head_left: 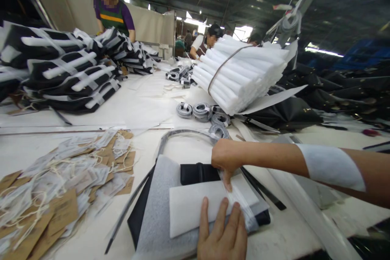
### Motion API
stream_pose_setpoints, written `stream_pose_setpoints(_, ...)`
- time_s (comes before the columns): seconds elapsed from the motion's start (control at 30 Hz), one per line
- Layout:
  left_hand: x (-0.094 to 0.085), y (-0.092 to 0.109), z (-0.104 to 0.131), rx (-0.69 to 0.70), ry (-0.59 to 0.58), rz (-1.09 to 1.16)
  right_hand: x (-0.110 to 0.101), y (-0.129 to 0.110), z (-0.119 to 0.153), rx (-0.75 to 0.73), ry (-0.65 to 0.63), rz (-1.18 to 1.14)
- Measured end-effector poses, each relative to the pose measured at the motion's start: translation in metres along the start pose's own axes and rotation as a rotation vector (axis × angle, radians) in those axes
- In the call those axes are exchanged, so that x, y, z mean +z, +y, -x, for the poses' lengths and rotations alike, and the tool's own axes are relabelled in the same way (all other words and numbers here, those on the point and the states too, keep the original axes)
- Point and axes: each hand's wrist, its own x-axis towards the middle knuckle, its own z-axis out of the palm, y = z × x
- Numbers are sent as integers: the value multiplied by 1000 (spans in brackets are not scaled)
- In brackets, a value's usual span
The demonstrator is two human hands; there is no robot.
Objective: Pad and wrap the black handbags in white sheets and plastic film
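A black handbag (134,224) lies flat before me, with a thin white foam sheet (158,201) over it and its wrapped handle (179,132) arched away. Across the bag is a folded white foam piece (185,207). My left hand (222,231) rests on this foam, fingers spread and holding nothing. Over the foam's right part runs a translucent tape strip (243,209). At the strip's upper end my right hand (226,160) is closed, its thumb pointing down onto it; the curled fingers are partly hidden. Beside them shows a black flap with a loop (199,173).
Paper tags with strings (61,195) lie heaped at left. Foam-padded black bags (67,65) are stacked behind them. Coiled grey straps (201,111) and a tied foam bundle (243,69) stand ahead. Dark material (344,89) is piled at right. Co-workers (117,14) are beyond the table.
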Motion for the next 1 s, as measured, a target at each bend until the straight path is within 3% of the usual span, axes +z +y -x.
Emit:
stream_pose_setpoints(0.13, 4, -2, 2, 26, 26, -4, 11, 27, -19, 77, -28, -233)
stream_pose_setpoints(0.23, 2, -6, 0, 44, 24, 4, 19, 39, -28, 39, -65, -372)
stream_pose_setpoints(0.33, -1, -9, -2, 87, 0, 11, 23, 46, -26, 14, -20, -494)
stream_pose_setpoints(0.47, -4, -11, -3, 108, -15, 12, 25, 46, -4, 70, 191, -568)
stream_pose_setpoints(0.6, -5, -10, -2, 105, -22, 8, 42, 27, 22, 83, 430, -618)
stream_pose_setpoints(0.77, -9, -13, 0, 148, -92, -15, 69, 18, 18, 21, 295, -805)
stream_pose_setpoints(0.87, -10, -15, -1, 166, -125, -31, 71, 31, 5, 0, 236, -858)
stream_pose_setpoints(1.0, -12, -15, -3, 168, -130, -47, 67, 38, 9, -50, 268, -900)
